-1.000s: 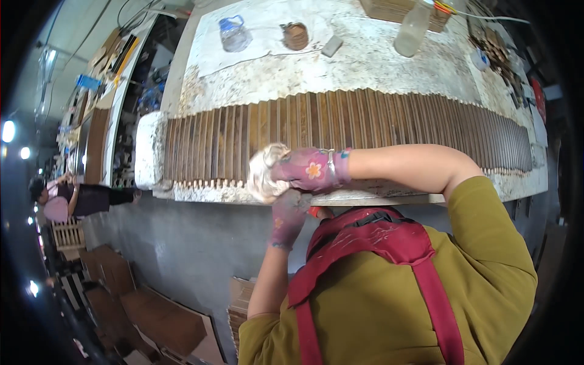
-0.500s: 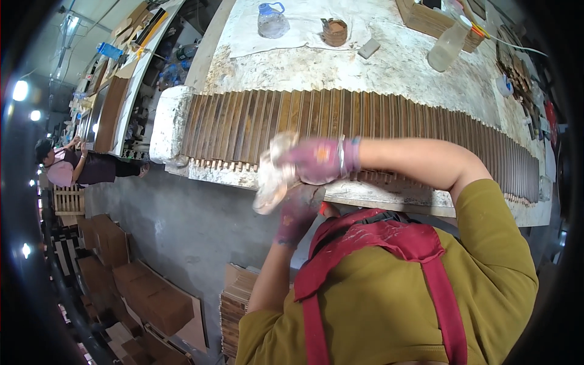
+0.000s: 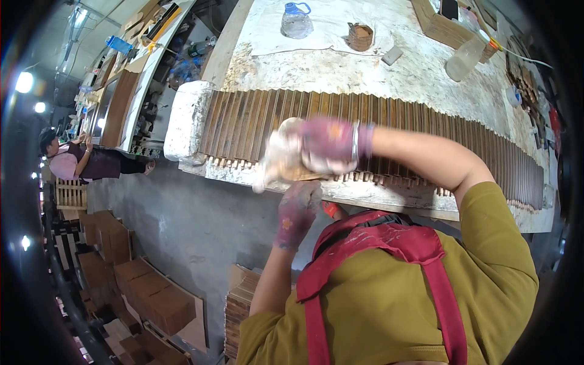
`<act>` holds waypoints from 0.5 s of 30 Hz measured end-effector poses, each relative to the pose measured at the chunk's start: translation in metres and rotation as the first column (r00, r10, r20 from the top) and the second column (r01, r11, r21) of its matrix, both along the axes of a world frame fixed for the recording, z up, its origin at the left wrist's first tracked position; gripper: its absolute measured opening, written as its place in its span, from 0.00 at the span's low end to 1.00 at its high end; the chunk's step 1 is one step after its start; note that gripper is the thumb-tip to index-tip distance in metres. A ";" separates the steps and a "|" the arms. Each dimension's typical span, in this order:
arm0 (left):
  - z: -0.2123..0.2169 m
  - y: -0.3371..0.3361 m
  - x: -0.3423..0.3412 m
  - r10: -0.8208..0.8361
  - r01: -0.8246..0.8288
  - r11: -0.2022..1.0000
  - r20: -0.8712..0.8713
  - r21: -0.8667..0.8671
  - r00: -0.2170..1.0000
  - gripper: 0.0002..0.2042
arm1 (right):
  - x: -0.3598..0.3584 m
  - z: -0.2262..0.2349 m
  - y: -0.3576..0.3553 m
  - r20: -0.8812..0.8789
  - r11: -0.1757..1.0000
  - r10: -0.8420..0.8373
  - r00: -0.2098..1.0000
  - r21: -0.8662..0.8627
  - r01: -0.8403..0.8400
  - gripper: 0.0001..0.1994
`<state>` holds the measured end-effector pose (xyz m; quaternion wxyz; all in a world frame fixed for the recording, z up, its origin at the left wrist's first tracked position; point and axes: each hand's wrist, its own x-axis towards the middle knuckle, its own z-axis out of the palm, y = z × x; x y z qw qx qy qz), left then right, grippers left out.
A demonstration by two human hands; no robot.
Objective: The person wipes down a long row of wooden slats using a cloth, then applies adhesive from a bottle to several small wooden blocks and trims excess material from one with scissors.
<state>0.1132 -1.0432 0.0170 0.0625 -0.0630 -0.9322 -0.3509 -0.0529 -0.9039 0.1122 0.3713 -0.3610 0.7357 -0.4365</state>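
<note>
Crumpled off-white cloth (image 3: pixel 275 163) – clutched in purple floral-gloved right hand (image 3: pixel 328 145), near slim brown wooden strips (image 3: pixel 243 121) – matching-gloved left hand (image 3: pixel 298 212) curled, contents unclear.

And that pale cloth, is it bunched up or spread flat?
Bunched up: the pale cloth forms a crumpled wad at the right hand, though motion blur softens its folds.
</note>
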 end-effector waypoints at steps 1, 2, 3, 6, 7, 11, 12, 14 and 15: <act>0.003 -0.002 -0.002 -0.015 0.015 1.000 -0.099 0.004 0.995 0.05 | -0.027 -0.015 0.000 -0.387 0.984 -0.169 0.906 -0.125 0.129 0.16; 0.014 -0.003 -0.007 0.027 -0.029 0.999 0.048 0.043 0.998 0.07 | -0.056 -0.030 0.003 -0.684 0.939 -0.341 0.645 -0.281 0.198 0.16; 0.015 -0.005 -0.010 0.045 -0.049 0.994 0.046 0.095 0.998 0.07 | -0.082 -0.026 0.002 -0.170 0.887 -0.422 0.891 -0.279 0.367 0.14; 0.015 -0.008 -0.022 0.071 -0.071 0.990 0.001 0.125 0.997 0.08 | -0.071 -0.052 -0.033 -0.629 0.907 -0.128 0.767 0.239 0.347 0.10; 0.010 -0.016 -0.020 0.094 -0.091 0.994 -0.054 0.068 0.994 0.08 | -0.030 -0.054 -0.050 -0.845 0.945 -0.034 0.533 0.147 0.292 0.09; -0.010 -0.028 0.004 0.104 -0.103 0.995 0.122 -0.014 0.987 0.09 | 0.025 -0.051 -0.051 -0.566 0.959 0.180 0.805 -0.082 -0.272 0.13; 0.001 -0.026 0.008 0.117 -0.123 0.991 0.132 0.042 0.984 0.09 | 0.013 -0.049 -0.050 -0.471 0.990 0.087 0.878 -0.055 -0.128 0.14; 0.000 -0.039 0.001 0.079 -0.070 0.994 -0.106 0.088 0.991 0.08 | -0.028 -0.021 -0.052 -0.382 0.993 -0.113 0.917 -0.055 0.100 0.15; -0.002 -0.043 0.000 0.137 -0.130 0.974 -0.027 0.186 0.990 0.08 | -0.052 -0.019 -0.049 -0.377 0.975 -0.223 0.899 -0.092 0.203 0.14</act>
